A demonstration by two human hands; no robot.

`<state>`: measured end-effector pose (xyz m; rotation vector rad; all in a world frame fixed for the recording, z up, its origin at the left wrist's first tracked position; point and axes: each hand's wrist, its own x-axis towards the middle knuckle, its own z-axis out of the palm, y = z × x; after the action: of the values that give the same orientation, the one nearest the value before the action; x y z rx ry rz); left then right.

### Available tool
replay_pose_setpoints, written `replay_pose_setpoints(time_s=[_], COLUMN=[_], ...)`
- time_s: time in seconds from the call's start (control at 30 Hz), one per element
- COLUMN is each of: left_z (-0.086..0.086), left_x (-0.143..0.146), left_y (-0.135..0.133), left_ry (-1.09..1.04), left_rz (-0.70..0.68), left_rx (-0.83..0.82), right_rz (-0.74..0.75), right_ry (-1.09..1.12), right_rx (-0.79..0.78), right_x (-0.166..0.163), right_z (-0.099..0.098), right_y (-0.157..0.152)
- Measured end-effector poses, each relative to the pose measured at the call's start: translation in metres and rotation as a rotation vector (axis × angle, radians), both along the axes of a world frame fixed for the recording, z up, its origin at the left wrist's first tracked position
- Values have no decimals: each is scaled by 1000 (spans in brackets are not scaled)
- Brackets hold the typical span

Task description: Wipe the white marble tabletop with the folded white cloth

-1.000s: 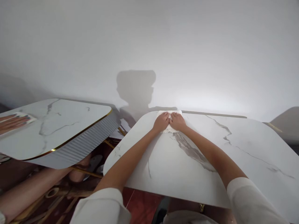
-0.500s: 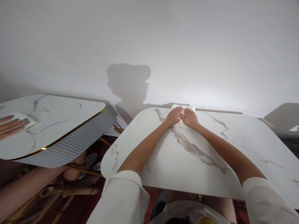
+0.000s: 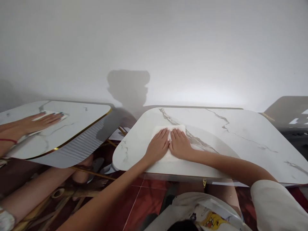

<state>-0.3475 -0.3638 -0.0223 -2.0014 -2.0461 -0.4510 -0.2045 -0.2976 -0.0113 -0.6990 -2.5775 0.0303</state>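
Note:
Side by side, my left hand (image 3: 157, 145) and my right hand (image 3: 179, 143) lie flat on a white cloth (image 3: 169, 157), fingers stretched forward. The cloth is spread on a white marble-patterned tabletop (image 3: 255, 128) with rounded corners, left of its middle and close to the near edge. Both palms press down on the cloth rather than gripping it, and the thumbs nearly meet. Part of the cloth is hidden under my hands.
A pale wall (image 3: 192, 48) rises behind the tabletop. To the left stands a similar gold-edged table (image 3: 91, 117), where another person's hands (image 3: 49, 120) rest on a white cloth. Bamboo furniture (image 3: 79, 193) is below, over a red tiled floor (image 3: 137, 199). A brass clasp (image 3: 204, 183) hangs under my table's near edge.
My hands and the cloth have come from the tabletop's far edge back toward me and slightly left. The other person's hands have moved right and farther across their table.

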Motion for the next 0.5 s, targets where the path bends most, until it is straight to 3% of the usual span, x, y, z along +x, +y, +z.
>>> replay_pose_setpoints(time_s=[0.13, 0.23, 0.37, 0.5], left_z=[-1, -1, 1, 4], left_x=[21, 43, 74, 94], left_y=[-44, -58, -57, -38], left_ry=[-5, -28, -66, -96], left_rz=[88, 121, 112, 75], left_rx=[-10, -1, -5, -50], right_rz=[73, 110, 114, 74], right_ry=[-6, -3, -14, -49], right_rx=[-32, -64, -102, -128], right_x=[16, 36, 66, 89], right_z=[4, 5, 8, 10], right_y=[-33, -43, -41, -28])
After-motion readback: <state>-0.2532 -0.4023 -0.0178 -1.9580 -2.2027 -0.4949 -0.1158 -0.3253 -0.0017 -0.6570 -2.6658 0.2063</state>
